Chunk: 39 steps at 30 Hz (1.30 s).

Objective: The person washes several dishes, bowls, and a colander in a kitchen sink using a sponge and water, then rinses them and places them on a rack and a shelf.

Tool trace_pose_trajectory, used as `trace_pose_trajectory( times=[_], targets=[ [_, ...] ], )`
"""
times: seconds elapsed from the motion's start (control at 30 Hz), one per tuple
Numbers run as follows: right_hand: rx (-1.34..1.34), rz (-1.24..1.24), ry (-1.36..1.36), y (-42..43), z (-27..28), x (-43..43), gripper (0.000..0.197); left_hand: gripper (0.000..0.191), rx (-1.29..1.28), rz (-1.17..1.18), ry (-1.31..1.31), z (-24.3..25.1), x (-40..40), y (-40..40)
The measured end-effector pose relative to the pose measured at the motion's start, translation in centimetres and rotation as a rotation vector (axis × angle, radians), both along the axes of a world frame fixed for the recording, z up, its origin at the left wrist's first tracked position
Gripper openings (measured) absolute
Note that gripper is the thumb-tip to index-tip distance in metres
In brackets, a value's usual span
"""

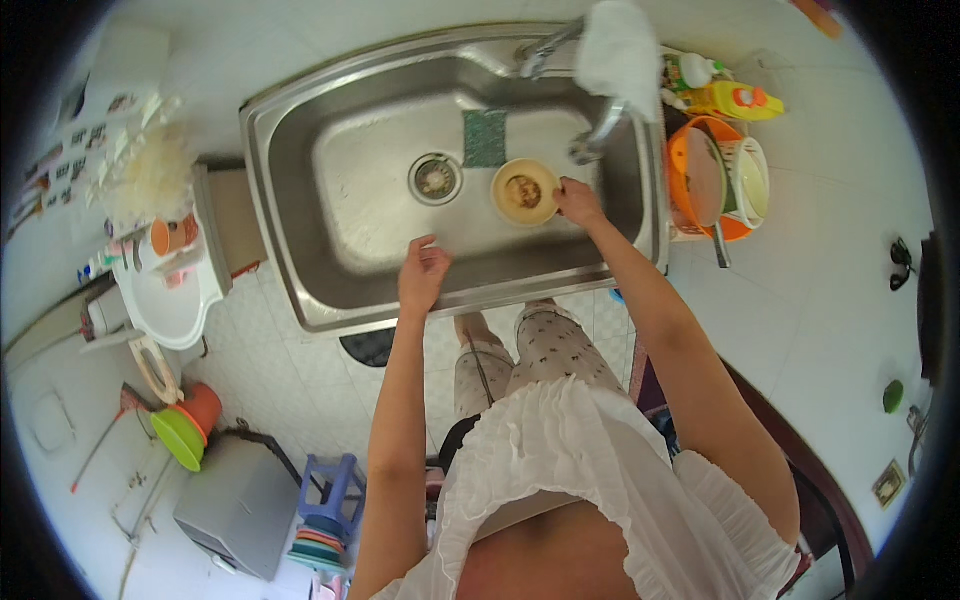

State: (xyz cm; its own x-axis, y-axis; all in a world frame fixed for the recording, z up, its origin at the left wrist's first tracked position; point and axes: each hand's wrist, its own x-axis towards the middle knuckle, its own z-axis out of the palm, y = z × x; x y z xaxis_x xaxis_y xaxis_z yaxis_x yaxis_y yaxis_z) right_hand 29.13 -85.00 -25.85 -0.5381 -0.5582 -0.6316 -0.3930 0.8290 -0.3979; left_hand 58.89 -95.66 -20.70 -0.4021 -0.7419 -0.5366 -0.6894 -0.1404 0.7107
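Observation:
My right hand [579, 201] grips the rim of a small yellow bowl [504, 201], which has brownish bits of food or residue in it. The bowl is inside the stainless steel sink [360, 150], just right of the drain strainer [436, 179]. A green scouring pad [485, 139] lies flat on the sink floor behind the bowl. Over the sink's near edge hangs my left hand [424, 276], its fingers loosely curled and nothing seen in them. A chrome faucet [606, 131] reaches over the right part of the sink, with a white cloth [619, 56] draped on it.
Right of the sink stand an orange basket [681, 161] with a handled utensil, a white basket [759, 180] and a yellow detergent bottle [739, 100]. To the left is a white washbasin [169, 307] with an orange cup [166, 237]. A blue plastic stool [330, 480] stands on the floor.

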Motion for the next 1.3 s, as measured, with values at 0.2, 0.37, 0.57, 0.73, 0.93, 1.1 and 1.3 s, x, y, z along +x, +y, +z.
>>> trace_pose_trajectory(
  times=[0.2, 0.37, 0.57, 0.73, 0.93, 1.1, 1.3],
  targets=[
    [-0.270, -0.006, -0.236, 1.8, 11.8, -4.3, 0.030, 0.059, 0.669, 0.160, 0.522, 4.6, -14.3, 3.2],
    [-0.392, 0.119, -0.044, 4.2, 20.3, -11.6, 0.032, 0.048, 1.017, 0.244, 0.859, 7.2, -22.4, 5.1],
    [-0.704, -0.048, 0.932, 4.3, 20.9, -27.1, 0.032, 0.049, 0.897, 0.066, 0.878, 11.8, -32.7, 4.9],
    [-0.513, 0.009, 1.047, 3.7, 18.2, -28.6, 0.036, 0.050, 0.883, 0.043, 0.831, 12.0, -37.4, 5.0],
    [-0.530, 0.044, 1.081, 3.6, 17.3, -28.5, 0.034, 0.048, 0.933, 0.036, 0.835, 11.1, -39.5, 4.8],
    [-0.415, 0.126, 1.250, 3.9, 16.9, -28.2, 0.028, 0.048, 0.933, 0.005, 0.855, 11.2, -40.1, 5.2],
    [-0.425, 0.281, 1.190, 3.2, 18.7, -28.5, 0.028, 0.053, 0.940, -0.016, 0.896, 11.0, -38.8, 4.9]
  ],
)
